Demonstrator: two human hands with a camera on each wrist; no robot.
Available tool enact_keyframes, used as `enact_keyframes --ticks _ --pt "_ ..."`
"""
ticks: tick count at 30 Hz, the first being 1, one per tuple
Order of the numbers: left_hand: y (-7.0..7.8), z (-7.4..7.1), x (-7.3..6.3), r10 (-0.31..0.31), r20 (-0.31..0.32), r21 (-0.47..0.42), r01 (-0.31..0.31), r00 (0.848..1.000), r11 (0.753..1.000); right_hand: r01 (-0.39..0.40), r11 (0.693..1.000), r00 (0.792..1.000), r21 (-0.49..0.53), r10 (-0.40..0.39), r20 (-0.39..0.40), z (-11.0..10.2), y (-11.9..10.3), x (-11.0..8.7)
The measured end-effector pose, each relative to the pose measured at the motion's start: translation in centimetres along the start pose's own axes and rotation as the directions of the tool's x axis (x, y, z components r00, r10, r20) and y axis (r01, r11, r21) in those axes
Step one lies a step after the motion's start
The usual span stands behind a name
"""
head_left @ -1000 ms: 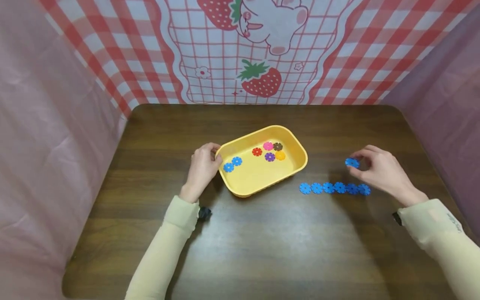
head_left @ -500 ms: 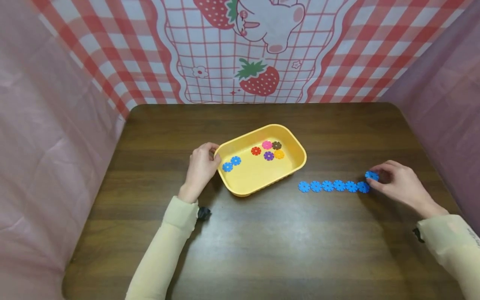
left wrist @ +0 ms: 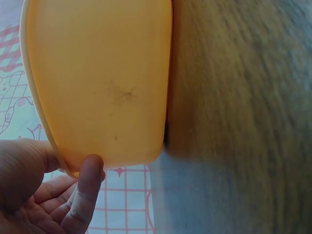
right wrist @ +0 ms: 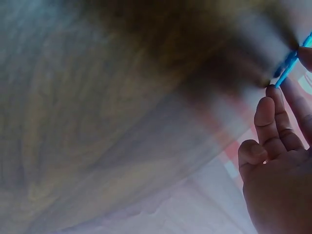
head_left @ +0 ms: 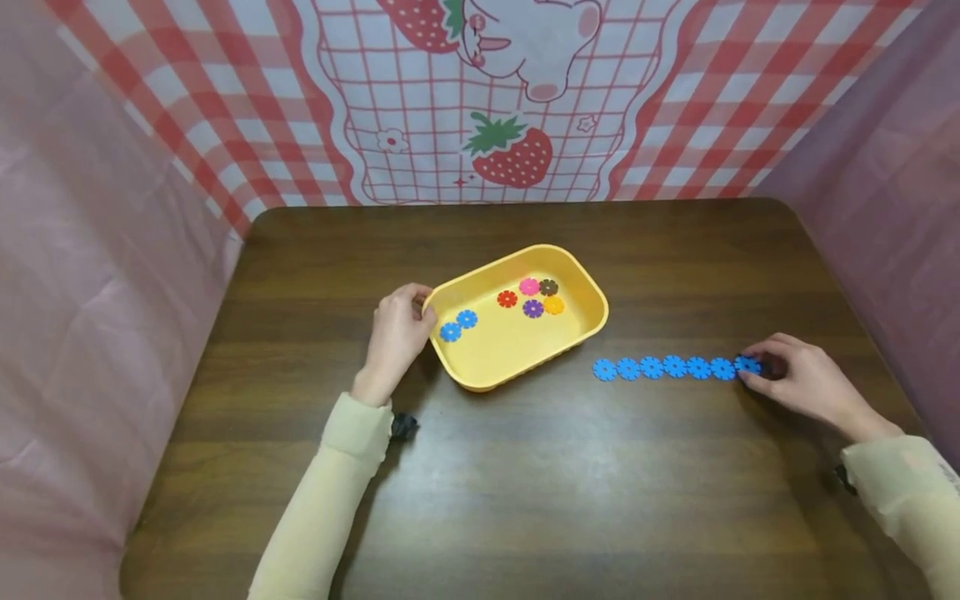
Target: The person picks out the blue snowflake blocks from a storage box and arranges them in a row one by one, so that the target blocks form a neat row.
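Observation:
My left hand point(head_left: 395, 335) grips the rim at the left end of a yellow plastic basin point(head_left: 517, 354), thumb on the inside; the left wrist view shows the basin's outer wall point(left wrist: 107, 87) beside the fingers. Inside it lie two blue notched discs point(head_left: 451, 332) at the left, and red point(head_left: 507, 299), pink point(head_left: 529, 287), brown point(head_left: 548, 287), purple point(head_left: 533, 308) and orange point(head_left: 554, 305) discs toward the right. Several more blue notched discs point(head_left: 675, 367) lie in a straight row on the table. At the row's right end, my right hand point(head_left: 810, 379) pinches a blue notched disc point(head_left: 747, 364) by its edges.
The dark wooden table point(head_left: 525, 500) has rounded far corners. A red checked cloth with strawberries point(head_left: 517, 158) hangs behind it, and pink curtains point(head_left: 90, 275) stand at both sides. The basin lies to the left of the row.
My right hand has carried the blue notched disc rightward and down to the right end of the row, lining it up with the others. My left hand stays on the basin.

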State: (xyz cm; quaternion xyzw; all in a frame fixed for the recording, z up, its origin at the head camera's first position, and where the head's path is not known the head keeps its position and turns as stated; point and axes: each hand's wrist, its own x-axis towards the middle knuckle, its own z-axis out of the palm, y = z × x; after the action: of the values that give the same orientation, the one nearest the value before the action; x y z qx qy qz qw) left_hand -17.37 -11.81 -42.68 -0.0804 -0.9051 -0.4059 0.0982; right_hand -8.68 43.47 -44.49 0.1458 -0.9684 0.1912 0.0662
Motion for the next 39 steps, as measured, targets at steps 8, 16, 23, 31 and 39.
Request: enact_keyframes --ticks 8,16,23,31,39 --pt "-0.1 -0.2 0.1 0.012 -0.010 0.000 -0.012 1.000 1.000 -0.004 1.000 1.000 0.008 0.004 0.000 0.1 -0.1 0.1" --pt "-0.1 -0.2 0.2 0.007 0.000 -0.009 -0.007 1.000 1.000 -0.022 1.000 1.000 0.007 0.022 0.005 0.0 -0.1 0.0" --pt "0.0 -0.3 0.1 0.012 -0.002 -0.014 -0.012 1.000 1.000 -0.055 0.998 0.998 0.026 0.055 -0.009 -1.2 -0.8 1.1" --pt "-0.2 -0.2 0.1 0.023 -0.011 -0.007 -0.024 1.000 1.000 0.039 0.998 0.998 0.049 -0.037 -0.044 -2.2 -4.1 4.5" --pt "-0.2 0.0 0.0 0.028 -0.009 -0.006 -0.028 1.000 1.000 0.124 0.991 0.992 0.056 -0.124 0.003 -2.5 -9.4 9.0"
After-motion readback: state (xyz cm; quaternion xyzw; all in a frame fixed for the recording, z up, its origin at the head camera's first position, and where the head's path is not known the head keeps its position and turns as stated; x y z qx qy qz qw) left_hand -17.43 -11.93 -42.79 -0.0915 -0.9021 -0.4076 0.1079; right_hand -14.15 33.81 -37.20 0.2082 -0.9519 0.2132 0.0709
